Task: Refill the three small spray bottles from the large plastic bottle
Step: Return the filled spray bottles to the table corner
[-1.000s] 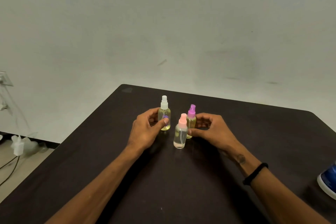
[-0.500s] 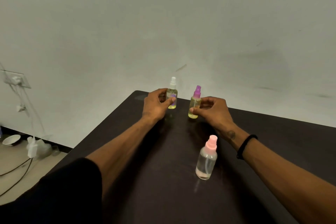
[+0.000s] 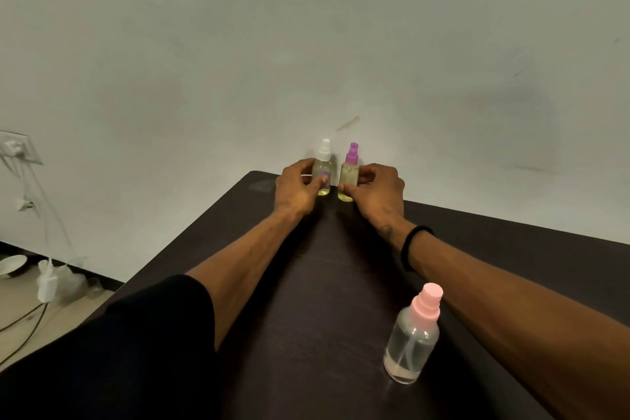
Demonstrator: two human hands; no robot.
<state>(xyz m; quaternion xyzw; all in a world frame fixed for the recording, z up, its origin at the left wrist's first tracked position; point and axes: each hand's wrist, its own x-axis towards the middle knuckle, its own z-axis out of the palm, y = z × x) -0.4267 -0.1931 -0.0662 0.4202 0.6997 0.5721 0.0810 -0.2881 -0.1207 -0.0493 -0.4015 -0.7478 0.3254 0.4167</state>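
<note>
Where each hand grips, both far bottles' bases blur.

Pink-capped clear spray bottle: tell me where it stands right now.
In the head view, the pink-capped clear spray bottle stands upright on the dark table, nearest the camera, beside the right forearm and apart from the two yellowish bottles held at the far edge.

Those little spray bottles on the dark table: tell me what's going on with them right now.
A person grips two of them at the table's far edge: the left hand holds the white-capped bottle, the right hand the purple-capped bottle. Both stand upright, capped, side by side, with yellowish liquid inside. The pink-capped bottle stands alone nearer the camera, untouched, holding only a little clear liquid. No large bottle is in view.
</note>
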